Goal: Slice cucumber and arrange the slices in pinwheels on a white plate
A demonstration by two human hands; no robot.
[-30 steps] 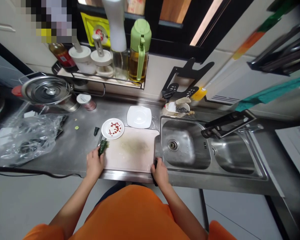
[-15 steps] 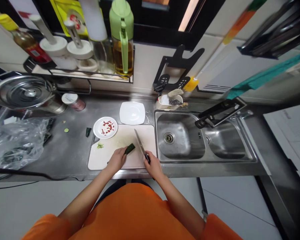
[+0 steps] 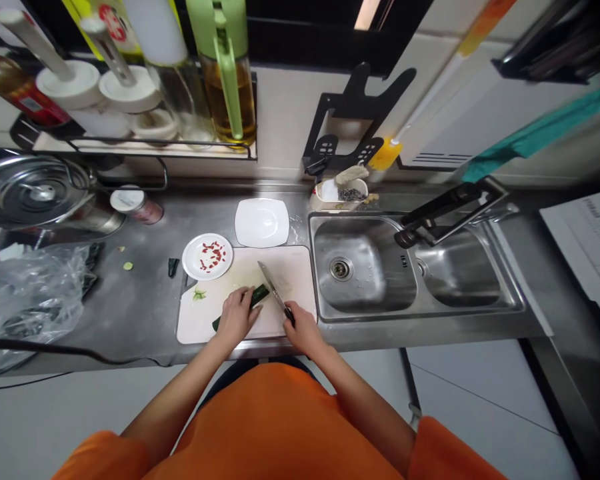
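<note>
The left hand (image 3: 236,315) clasps the cucumber (image 3: 259,294), slanted near the front edge of the cutting board (image 3: 194,327); the right hand (image 3: 303,328) is wrapped around the knife (image 3: 274,288). If the cucumber rolls under pressure, the knife could slip toward the left hand.

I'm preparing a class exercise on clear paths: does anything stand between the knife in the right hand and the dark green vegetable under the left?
Nothing visible. The knife in the right hand is close beside, perhaps touching, the exposed end of the dark green vegetable; the left hand covers only its middle.
</note>
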